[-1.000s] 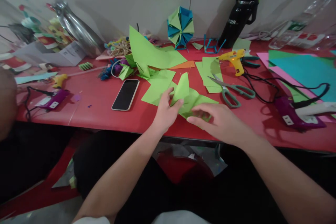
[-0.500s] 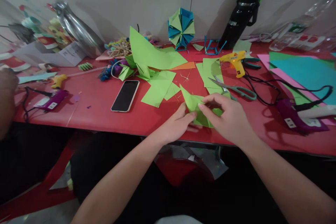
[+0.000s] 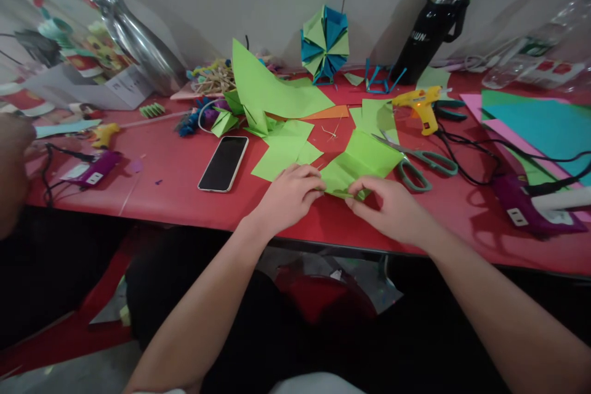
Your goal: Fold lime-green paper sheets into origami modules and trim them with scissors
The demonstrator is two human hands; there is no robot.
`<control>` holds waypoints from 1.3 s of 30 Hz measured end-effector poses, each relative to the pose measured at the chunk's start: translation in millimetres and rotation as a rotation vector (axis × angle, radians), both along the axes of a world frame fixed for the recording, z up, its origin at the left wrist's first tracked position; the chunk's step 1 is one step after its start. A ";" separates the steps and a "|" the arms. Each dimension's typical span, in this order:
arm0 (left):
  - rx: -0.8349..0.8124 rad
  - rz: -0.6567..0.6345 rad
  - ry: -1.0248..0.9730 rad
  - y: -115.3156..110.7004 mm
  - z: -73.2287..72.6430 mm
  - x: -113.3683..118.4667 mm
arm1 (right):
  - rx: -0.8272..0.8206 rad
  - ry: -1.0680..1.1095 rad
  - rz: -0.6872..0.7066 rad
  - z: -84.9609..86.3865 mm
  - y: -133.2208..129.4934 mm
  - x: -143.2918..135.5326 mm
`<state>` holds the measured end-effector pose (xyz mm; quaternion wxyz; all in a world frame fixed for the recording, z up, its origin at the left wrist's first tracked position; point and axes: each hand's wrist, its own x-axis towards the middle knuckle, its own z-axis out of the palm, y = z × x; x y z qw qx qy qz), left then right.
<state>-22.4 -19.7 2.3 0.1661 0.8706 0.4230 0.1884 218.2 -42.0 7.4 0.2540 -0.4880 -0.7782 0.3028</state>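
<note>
A creased sheet of green paper (image 3: 357,160) lies partly unfolded near the table's front edge, its far right part raised towards the scissors (image 3: 418,160). At its left corner is my left hand (image 3: 295,194), fingers curled and closed on the paper's edge. My right hand (image 3: 390,206) pinches the near edge between thumb and forefinger. Other flat green pieces (image 3: 286,148) lie just beyond my left hand. Folded green shapes (image 3: 225,122) and a large curved green sheet (image 3: 272,89) rest farther back.
A phone (image 3: 223,164) lies left of my hands. A yellow glue gun (image 3: 422,106) and its cord are at right, near a purple power strip (image 3: 526,203) and coloured sheets (image 3: 549,126). A black bottle (image 3: 436,21) stands behind. Another person's arm (image 3: 12,172) shows at far left.
The green paper, folded up between my hands before, is now spread wider and flatter. My left hand has shifted left to its corner; my right hand has moved to the near edge.
</note>
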 end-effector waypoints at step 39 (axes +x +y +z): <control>0.138 0.188 0.254 -72.0 -17.4 52.8 | -0.130 0.187 -0.251 -31.4 33.1 -1.5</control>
